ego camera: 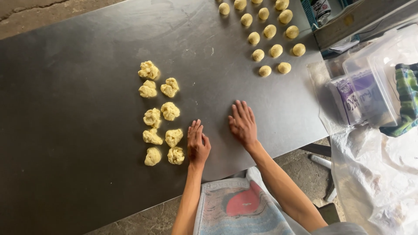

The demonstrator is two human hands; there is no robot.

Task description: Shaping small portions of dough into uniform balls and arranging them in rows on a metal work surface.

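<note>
- The left hand (197, 143) lies flat on the dark metal table (87, 87), fingers together, grasping nothing.
- Just to its left sit nine rough dough lumps (162, 114) in two loose columns; the nearest lump (176, 155) is just beside the hand, not touching.
- The right hand (243, 124) also rests palm down, fingers spread, empty.
- Rolled dough balls (270, 31) stand in rows at the far right of the table.
- A clear plastic tub (370, 78) sits off the table's right edge.

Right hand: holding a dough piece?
No. The right hand lies flat, palm down, on the bare metal table, apart from the rough dough lumps.
</note>
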